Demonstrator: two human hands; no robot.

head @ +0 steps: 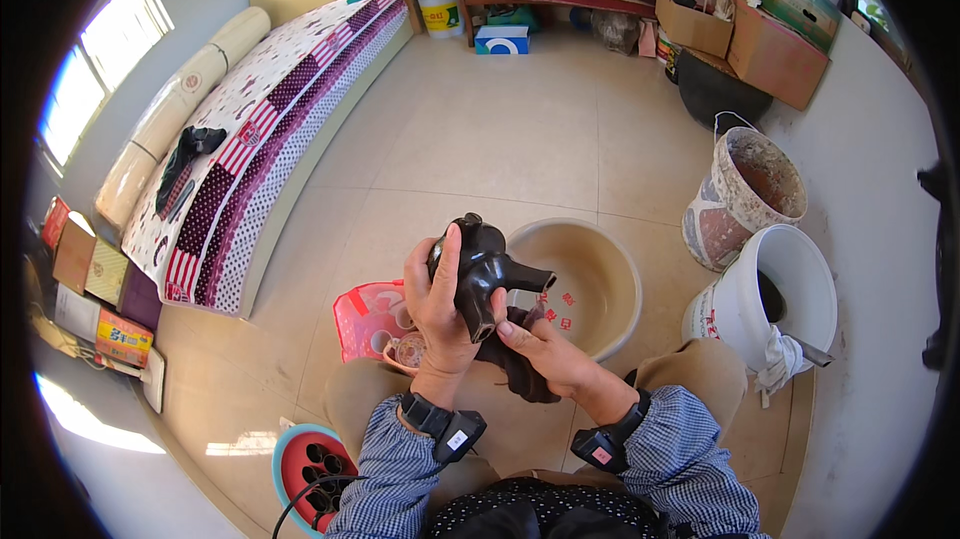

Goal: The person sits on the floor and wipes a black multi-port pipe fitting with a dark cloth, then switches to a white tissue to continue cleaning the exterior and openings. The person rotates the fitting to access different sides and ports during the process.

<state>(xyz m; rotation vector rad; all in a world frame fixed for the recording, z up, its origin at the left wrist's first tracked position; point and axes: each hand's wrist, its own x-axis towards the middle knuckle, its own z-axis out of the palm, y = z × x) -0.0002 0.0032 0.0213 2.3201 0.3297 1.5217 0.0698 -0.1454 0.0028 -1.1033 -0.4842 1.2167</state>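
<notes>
A glossy black ceramic vessel (pixel 487 265) with two short spouts is held up in front of me. My left hand (pixel 439 299) grips it around its left side, fingers spread over the body. In my right hand (pixel 559 359) is a dark brown cloth (pixel 525 374), bunched under the vessel, with the thumb and fingertips close to the lower spout. Behind and to the right stands a beige plastic basin (pixel 600 284) with red writing inside. The hidden side of the vessel and part of the cloth cannot be seen.
A pink bag (pixel 360 314) holding cups and a small basket (pixel 407 351) lie left of my hands. A red tub (pixel 294 456) with several dark cups is lower left. A white bucket (pixel 814 276) and a stained bucket (pixel 720 216) stand right; a bed (pixel 277 111) is upper left.
</notes>
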